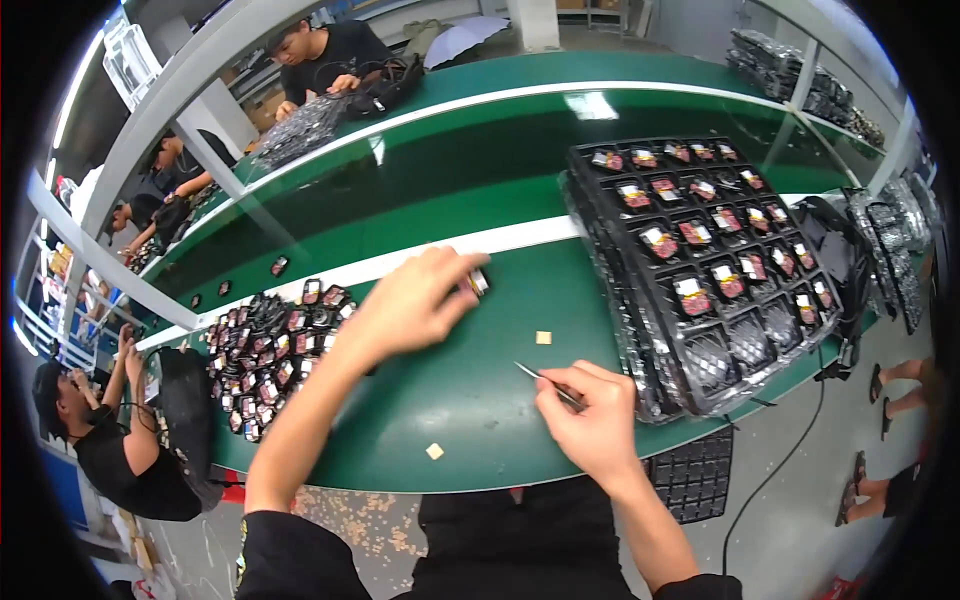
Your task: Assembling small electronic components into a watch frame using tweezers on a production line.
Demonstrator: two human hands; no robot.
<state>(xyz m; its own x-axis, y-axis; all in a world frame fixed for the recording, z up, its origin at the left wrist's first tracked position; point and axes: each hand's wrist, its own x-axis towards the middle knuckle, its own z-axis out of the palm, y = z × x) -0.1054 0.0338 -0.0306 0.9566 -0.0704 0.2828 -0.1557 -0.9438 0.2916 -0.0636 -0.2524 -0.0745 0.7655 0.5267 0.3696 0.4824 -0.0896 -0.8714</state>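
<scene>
My left hand point(425, 300) reaches over the green work surface, its fingers closed on a small black module point(479, 283) with a pale label; the fingers hide part of it. In my right hand point(592, 415), nearer the front edge, slim pointed metal tweezers point(530, 372) point up and to the left. A small beige square point(543, 338) lies just beyond the tweezers' tip, and another beige square point(434, 451) lies nearer me. Left of my left forearm is a heap of small black labelled modules point(265, 350). On the right, a stack of black plastic trays point(700, 342) holds similar modules in its pockets; several front pockets are empty.
A white strip point(530, 235) separates the near bench from a green belt point(430, 195), where a loose module point(279, 266) lies. Grey frame posts point(205, 155) rise at left. Co-workers sit across and at left. A cable point(770, 475) hangs at right; beige scraps point(365, 520) litter the floor.
</scene>
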